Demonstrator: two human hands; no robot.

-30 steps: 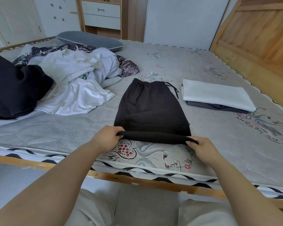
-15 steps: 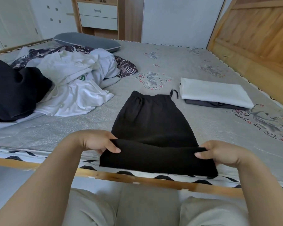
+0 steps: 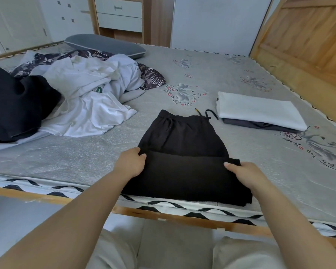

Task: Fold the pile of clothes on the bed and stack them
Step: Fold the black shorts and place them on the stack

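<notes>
Bedding first: a grey quilted mattress (image 3: pixel 231 74) printed with flowers and swans fills a light wooden bed frame (image 3: pixel 163 214). On its far left lies a loose pile of unfolded clothes (image 3: pixel 81 94), white shirts heaped over a dark patterned piece, with a bulky black garment (image 3: pixel 14 105) at the left edge and a flat grey pillow (image 3: pixel 105 45) behind. At the right sits a folded stack (image 3: pixel 260 113), a white piece resting on a dark grey one. At the near edge, between pile and stack, lie black drawstring shorts (image 3: pixel 182 152), waistband away from the person, the lower part turned up over the middle. The left hand (image 3: pixel 131 165) pinches the folded layer's left corner, fingers (image 3: pixel 142 156) closed on the cloth; the right hand (image 3: pixel 244 173) grips the right corner the same way.
</notes>
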